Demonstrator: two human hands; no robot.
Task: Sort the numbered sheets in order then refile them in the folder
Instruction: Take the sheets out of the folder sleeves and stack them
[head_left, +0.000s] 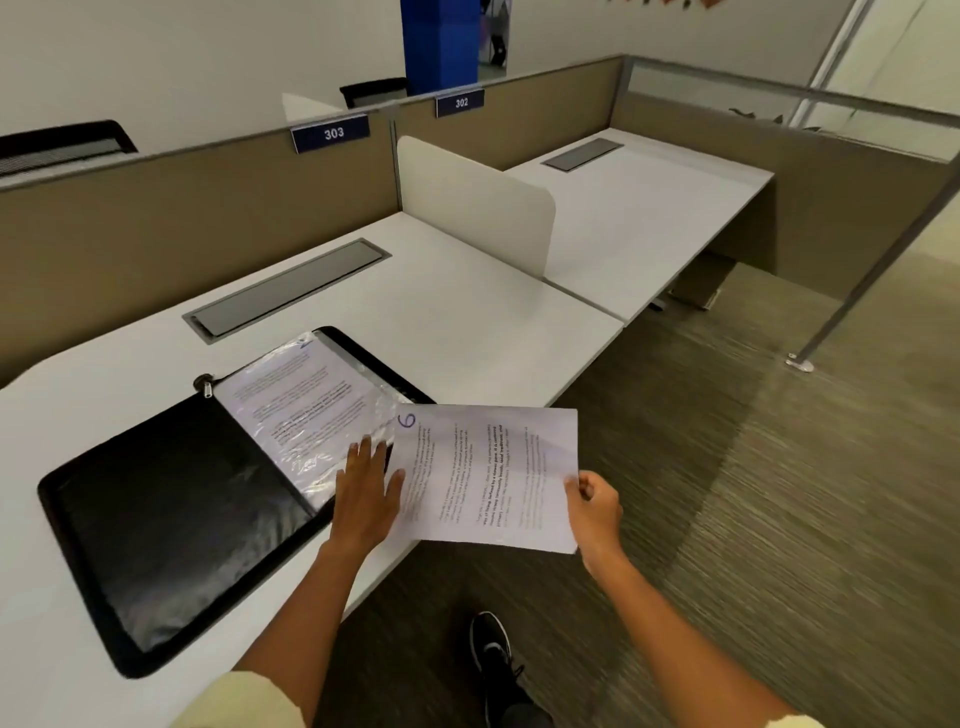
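Plastic-sleeved page (306, 395), number unreadable

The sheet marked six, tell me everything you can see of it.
The sheet marked six is white printed paper with a blue handwritten 6 at one corner. It is turned sideways, held past the desk edge. The right hand pinches its right edge; the left hand, fingers flat, touches its left edge beside the open folder.

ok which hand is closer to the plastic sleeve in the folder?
Left. The left hand lies flat on the sleeve's near edge. The right hand is off to its right, past the desk edge, pinching sheet 6.
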